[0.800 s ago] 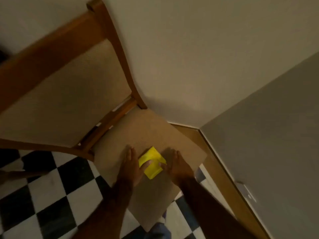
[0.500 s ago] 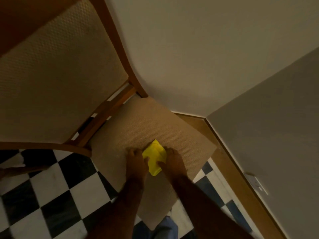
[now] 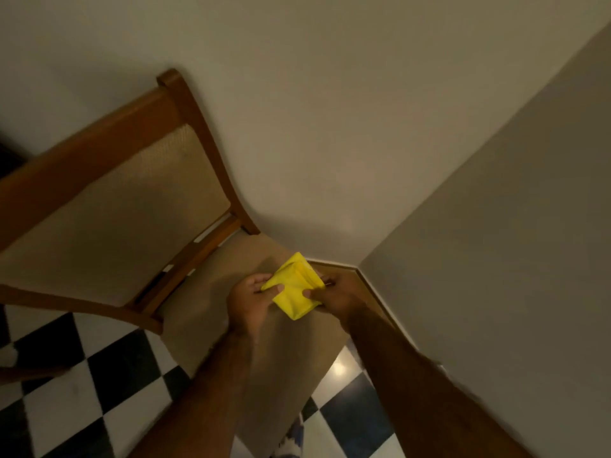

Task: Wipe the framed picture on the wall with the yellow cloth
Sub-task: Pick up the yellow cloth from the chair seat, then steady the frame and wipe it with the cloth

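Note:
A folded yellow cloth (image 3: 294, 285) is held between both hands, lifted a little above the beige chair seat (image 3: 211, 292). My left hand (image 3: 251, 297) pinches its left corner with the thumb on top. On the cloth's right edge, my right hand (image 3: 334, 292) grips with the thumb on top. No framed picture shows in this view; only bare wall (image 3: 330, 110) fills the upper part.
A wooden chair with a beige padded back (image 3: 109, 223) stands against the wall at the left. A second wall (image 3: 496, 259) meets it in a corner at the right, with a wooden skirting (image 3: 373, 292). Black and white floor tiles (image 3: 92, 391) lie below.
Both hands have lifted the yellow cloth off the chair seat, up and to the right. The view has tilted upward, showing more wall.

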{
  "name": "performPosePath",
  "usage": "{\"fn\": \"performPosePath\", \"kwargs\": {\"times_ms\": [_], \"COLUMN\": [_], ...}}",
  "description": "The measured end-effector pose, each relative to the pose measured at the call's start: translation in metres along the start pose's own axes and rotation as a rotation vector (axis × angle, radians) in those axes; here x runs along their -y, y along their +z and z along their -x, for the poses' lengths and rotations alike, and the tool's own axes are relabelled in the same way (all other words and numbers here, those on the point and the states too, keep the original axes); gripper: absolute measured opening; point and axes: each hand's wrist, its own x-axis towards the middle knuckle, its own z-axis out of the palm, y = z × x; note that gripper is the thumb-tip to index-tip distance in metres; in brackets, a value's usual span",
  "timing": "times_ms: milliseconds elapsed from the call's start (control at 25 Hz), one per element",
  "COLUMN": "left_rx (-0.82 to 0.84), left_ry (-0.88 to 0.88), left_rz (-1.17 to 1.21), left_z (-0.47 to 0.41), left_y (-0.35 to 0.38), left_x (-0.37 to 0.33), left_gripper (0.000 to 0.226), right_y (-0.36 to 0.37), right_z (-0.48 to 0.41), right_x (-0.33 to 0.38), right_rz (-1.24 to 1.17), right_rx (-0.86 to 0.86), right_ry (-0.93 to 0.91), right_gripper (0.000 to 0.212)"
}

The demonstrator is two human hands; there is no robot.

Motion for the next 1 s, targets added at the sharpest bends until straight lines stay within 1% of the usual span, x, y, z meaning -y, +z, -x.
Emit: {"fn": "performPosePath", "kwargs": {"times_ms": [80,200,280,480,560,680,800,920,1000], "left_rx": [-0.001,0.064,0.118,0.276,0.319,0.302,0.285,0.337,0.378], "left_ry": [0.066,0.168,0.24,0.516,0.621,0.818,0.984,1.132,1.228], "left_rz": [0.154,0.402,0.489,0.572,0.622,0.695,0.782,0.835,0.865], "left_z": [0.026,0.073,0.107,0.22,0.275,0.357,0.448,0.544,0.602], "left_y": [0.013,0.039,0.055,0.084,0.094,0.109,0.115,0.111,0.107], "left_x": [-0.05,-0.133,-0.193,-0.356,-0.418,-0.498,-0.581,-0.662,-0.707], "left_gripper": [0.023,0.021,0.023,0.021,0.026,0.025,0.025,0.026,0.027], "right_y": [-0.031,-0.085,-0.129,-0.236,-0.27,-0.311,-0.352,-0.395,-0.417], "right_z": [0.036,0.1,0.149,0.296,0.36,0.454,0.557,0.661,0.722], "right_x": [0.036,0.094,0.133,0.225,0.256,0.296,0.334,0.365,0.379], "right_rz": [-0.121,-0.153,-0.173,-0.214,-0.233,-0.224,-0.213,-0.164,-0.096], "right_rx": [-0.026,-0.117,-0.177,-0.347,-0.409,-0.543,-0.662,-0.795,-0.931], "right_ry": [-0.048,-0.181,-0.281,-0.531,-0.633,-0.785,-0.926,-1.072,-1.162], "right_gripper": [0.023,0.033,0.034,0.036,0.036,0.041,0.04,0.036,0.041]}}
